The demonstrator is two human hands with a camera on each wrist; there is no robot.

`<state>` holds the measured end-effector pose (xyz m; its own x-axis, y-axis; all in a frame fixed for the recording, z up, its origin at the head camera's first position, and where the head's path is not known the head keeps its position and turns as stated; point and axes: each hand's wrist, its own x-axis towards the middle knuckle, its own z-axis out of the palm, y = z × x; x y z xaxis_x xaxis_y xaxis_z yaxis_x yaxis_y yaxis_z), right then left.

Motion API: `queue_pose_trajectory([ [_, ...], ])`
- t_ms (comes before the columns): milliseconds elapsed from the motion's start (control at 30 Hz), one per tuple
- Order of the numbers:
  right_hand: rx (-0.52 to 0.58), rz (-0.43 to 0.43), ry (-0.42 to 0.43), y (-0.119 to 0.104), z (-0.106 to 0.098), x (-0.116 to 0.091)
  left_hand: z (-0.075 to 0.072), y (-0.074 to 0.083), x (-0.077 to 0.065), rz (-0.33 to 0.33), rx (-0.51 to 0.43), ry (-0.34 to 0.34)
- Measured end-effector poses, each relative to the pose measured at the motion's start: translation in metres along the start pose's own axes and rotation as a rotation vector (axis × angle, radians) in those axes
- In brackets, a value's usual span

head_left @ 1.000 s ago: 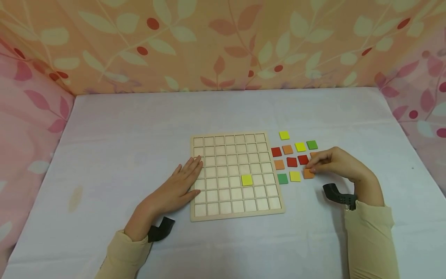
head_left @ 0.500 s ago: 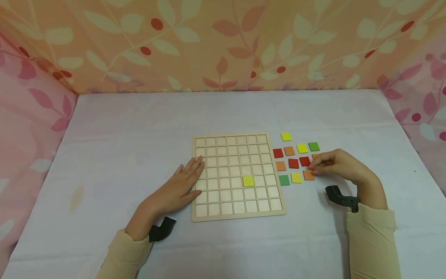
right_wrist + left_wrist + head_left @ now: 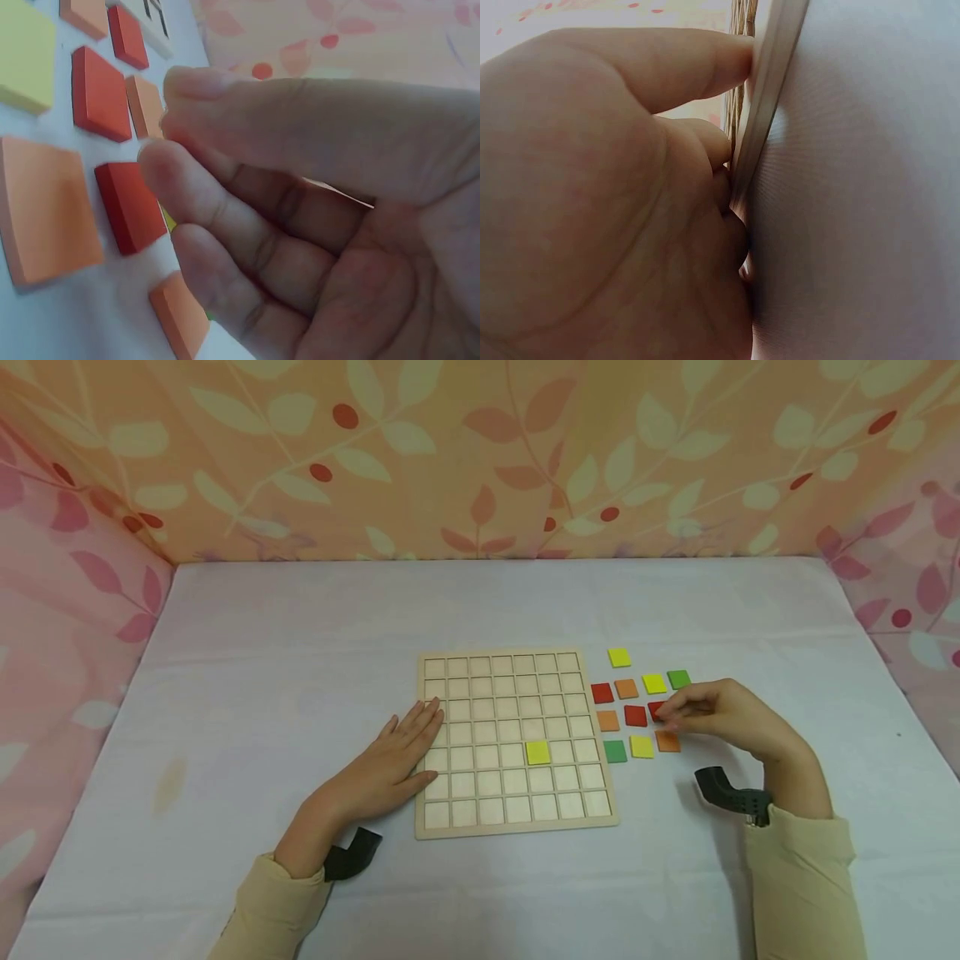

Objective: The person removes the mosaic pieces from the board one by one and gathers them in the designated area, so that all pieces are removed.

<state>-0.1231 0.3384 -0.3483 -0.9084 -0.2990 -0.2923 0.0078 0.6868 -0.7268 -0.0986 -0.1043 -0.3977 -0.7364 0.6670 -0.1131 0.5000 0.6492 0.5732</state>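
Observation:
A flat wooden grid board (image 3: pixel 517 832) lies on the white cloth, with a yellow square tile (image 3: pixel 537 752) in one of its cells. My left hand (image 3: pixel 378 777) rests on the board's left edge, its fingers extended over the rim. To the right of the board, my right hand (image 3: pixel 727 718) hovers over loose square tiles with fingers bent. Its fingertips are close to a red tile (image 3: pixel 131 206), and nothing shows between thumb and fingers. An orange tile (image 3: pixel 667 741) lies just below that hand. Another orange tile (image 3: pixel 180 315), hidden by the hand in the head view, shows in the right wrist view.
Several yellow, red, orange and green tiles lie in loose rows beside the board, among them a green tile (image 3: pixel 615 751) and a yellow tile (image 3: pixel 619 657) farthest back. Patterned cloth (image 3: pixel 480 460) hangs behind the table. Black wrist mounts sit by both cuffs.
My right hand has moved slightly from the nearer orange tile to the red tile beyond it. The left hand stays on the board. The head view has shifted a little.

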Motion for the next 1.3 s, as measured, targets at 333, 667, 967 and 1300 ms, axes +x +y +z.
queue_pose_trajectory([
  [333, 0.071, -0.013, -0.030, -0.008, 0.009, 0.004, 0.001, -0.001, -0.001, 0.001, 0.005, 0.002],
  [667, 0.162, -0.089, -0.086, -0.019, 0.025, 0.012, -0.001, 0.001, -0.002, 0.008, 0.004, 0.000],
  [967, 0.197, -0.140, -0.131, -0.028, 0.037, 0.017, -0.002, 0.001, -0.002, 0.012, 0.017, 0.003],
  [1300, 0.262, -0.146, -0.198, -0.039, 0.052, 0.022, -0.001, 0.002, -0.002, 0.011, 0.005, 0.006],
])
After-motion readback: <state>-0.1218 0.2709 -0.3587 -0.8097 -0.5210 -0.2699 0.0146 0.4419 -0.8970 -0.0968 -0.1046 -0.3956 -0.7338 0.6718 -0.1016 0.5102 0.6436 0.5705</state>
